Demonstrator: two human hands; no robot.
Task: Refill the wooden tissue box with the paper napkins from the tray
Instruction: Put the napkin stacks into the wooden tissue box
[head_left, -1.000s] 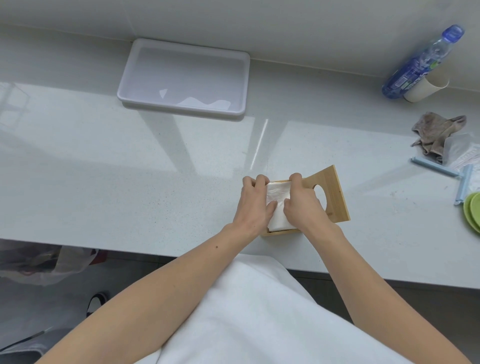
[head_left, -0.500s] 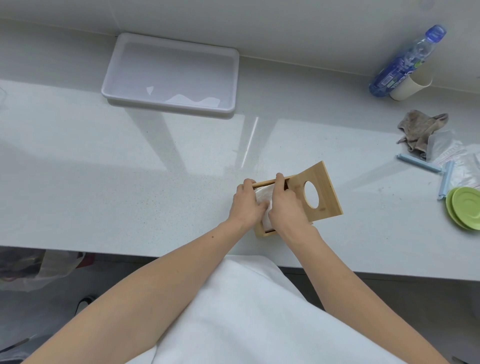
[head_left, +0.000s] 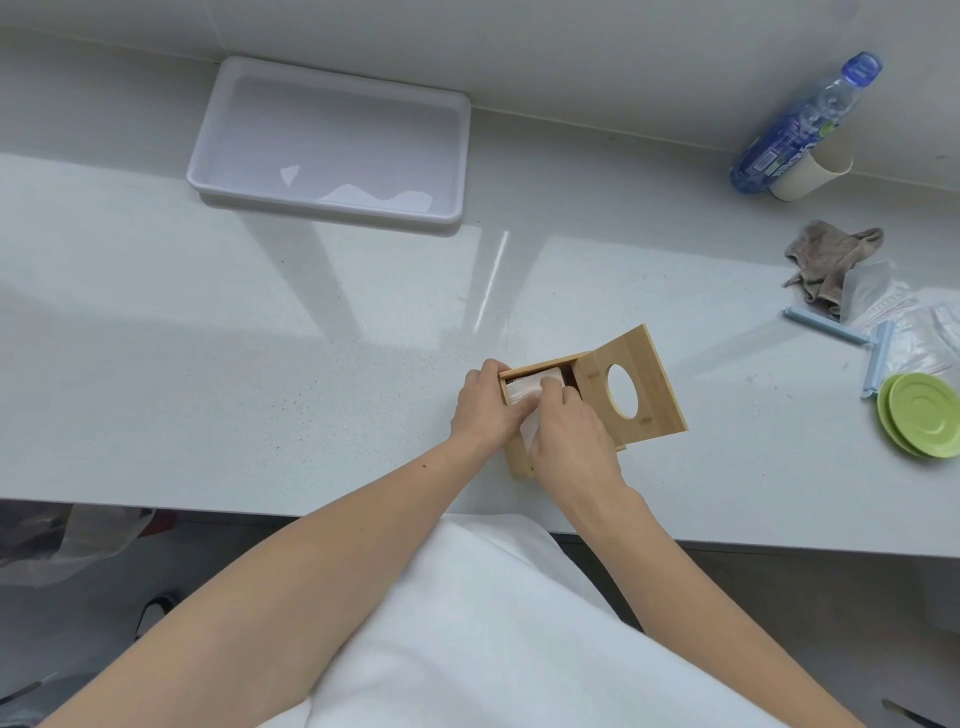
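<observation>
The wooden tissue box (head_left: 519, 457) stands near the counter's front edge. Its lid (head_left: 631, 387), with an oval hole, is swung open to the right. White paper napkins (head_left: 530, 389) lie inside the box, mostly hidden by my hands. My left hand (head_left: 483, 408) holds the box's left wall, thumb at the rim. My right hand (head_left: 563, 439) presses down on the napkins, fingers curled over them. The white tray (head_left: 332, 140) sits at the back against the wall, with no napkins in it.
A blue water bottle (head_left: 800, 124) and a beige cup (head_left: 810, 169) lean at the back right. A grey rag (head_left: 831, 260), plastic bags with blue clips (head_left: 878, 353) and green saucers (head_left: 919, 415) lie along the right. The counter's front edge is just below the box.
The napkin stack has sunk from above the rim down into the box. My right hand has moved over it and my left hand has shifted to the box's wall.
</observation>
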